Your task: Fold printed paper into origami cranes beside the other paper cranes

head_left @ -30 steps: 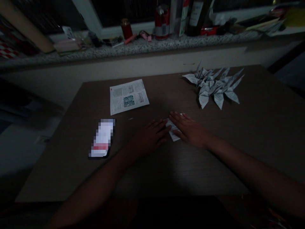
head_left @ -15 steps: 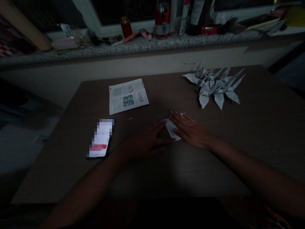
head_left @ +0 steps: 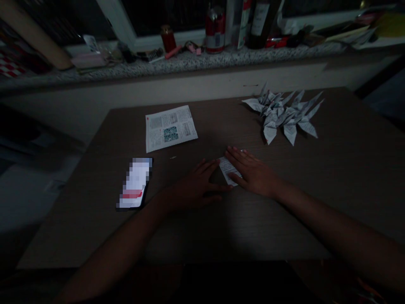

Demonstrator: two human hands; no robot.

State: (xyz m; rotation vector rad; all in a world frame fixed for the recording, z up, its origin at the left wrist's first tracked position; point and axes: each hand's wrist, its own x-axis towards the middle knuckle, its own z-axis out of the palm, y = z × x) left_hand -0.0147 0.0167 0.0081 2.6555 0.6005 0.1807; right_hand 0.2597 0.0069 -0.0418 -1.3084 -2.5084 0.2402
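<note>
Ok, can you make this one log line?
right hand: flat on small paper; left hand: at its edge; phone: lit

A lit phone [head_left: 134,183] lies on the table [head_left: 268,232]; a red can [head_left: 215,31] stands on the speckled sill [head_left: 190,64].

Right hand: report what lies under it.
Under the right hand lies a small printed paper. Its left part shows, print facing up; the rest is covered, so its full outline cannot be seen.
</note>
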